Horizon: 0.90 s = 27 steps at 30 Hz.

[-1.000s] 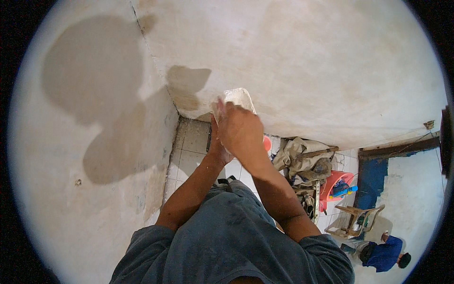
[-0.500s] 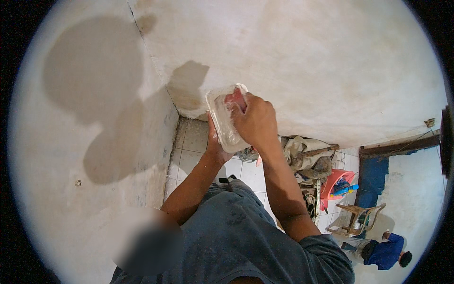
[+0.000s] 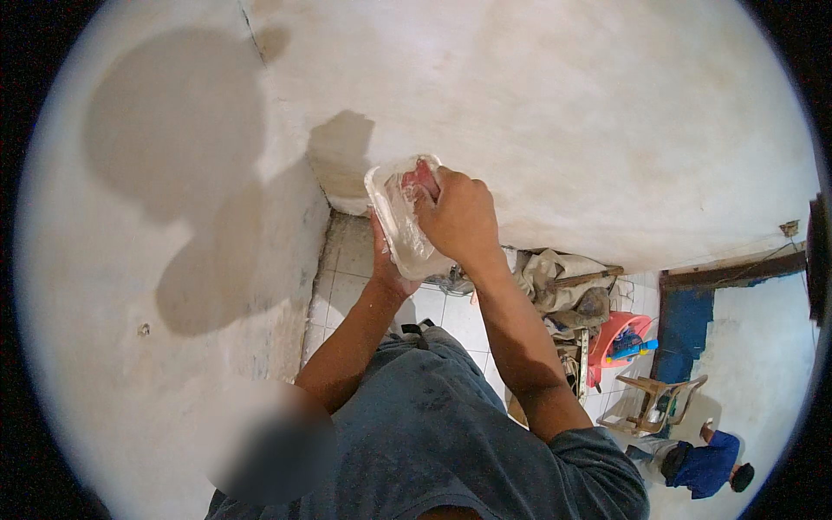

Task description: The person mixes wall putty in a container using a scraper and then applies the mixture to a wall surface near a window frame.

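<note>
White tray [image 3: 414, 254] fills cupped left hand [image 3: 381, 258]; right hand [image 3: 464, 215] clutches red tool [image 3: 419, 177].

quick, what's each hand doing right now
Left hand: holding the white tray, its fingers partly hidden.
Right hand: closed on a red piece over the tray.

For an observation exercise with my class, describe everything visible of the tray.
The tray is whitish, shallow and rounded-rectangular, with a raised rim; it looks like plastic. Its inside looks smeared. Tilted before the wall, it rests in the left hand; the right hand holds a red tool over it.
</note>
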### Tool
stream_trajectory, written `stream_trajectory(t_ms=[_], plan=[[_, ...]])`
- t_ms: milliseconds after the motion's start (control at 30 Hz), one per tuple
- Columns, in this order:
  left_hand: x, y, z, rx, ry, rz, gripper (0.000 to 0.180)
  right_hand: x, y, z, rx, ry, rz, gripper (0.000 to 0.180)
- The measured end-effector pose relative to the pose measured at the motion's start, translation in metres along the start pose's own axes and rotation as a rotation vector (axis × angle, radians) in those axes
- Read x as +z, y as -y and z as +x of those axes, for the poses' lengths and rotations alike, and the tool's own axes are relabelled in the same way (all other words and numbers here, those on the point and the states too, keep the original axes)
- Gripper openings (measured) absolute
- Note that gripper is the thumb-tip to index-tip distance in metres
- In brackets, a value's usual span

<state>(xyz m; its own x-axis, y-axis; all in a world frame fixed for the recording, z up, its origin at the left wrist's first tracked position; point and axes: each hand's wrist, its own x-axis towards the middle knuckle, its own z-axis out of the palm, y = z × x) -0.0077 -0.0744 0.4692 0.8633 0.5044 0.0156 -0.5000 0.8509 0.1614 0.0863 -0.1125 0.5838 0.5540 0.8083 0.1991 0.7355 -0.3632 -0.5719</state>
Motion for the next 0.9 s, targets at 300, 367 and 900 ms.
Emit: stream_trajectory(t_ms=[300, 367, 900], plan=[[0.006, -0.005, -0.001, 0.067, -0.047, 0.087, 0.076, -0.011, 0.006, 0.006, -0.024, 0.014, 0.120, 0.024], [0.009, -0.003, 0.001, 0.062, -0.068, 0.084, 0.075, 0.001, -0.001, 0.006, -0.038, 0.030, 0.050, 0.025], [0.026, -0.014, 0.001, 0.079, 0.029, 0.084, 0.077, -0.012, -0.010, 0.012, 0.029, 0.013, 0.040, 0.026]])
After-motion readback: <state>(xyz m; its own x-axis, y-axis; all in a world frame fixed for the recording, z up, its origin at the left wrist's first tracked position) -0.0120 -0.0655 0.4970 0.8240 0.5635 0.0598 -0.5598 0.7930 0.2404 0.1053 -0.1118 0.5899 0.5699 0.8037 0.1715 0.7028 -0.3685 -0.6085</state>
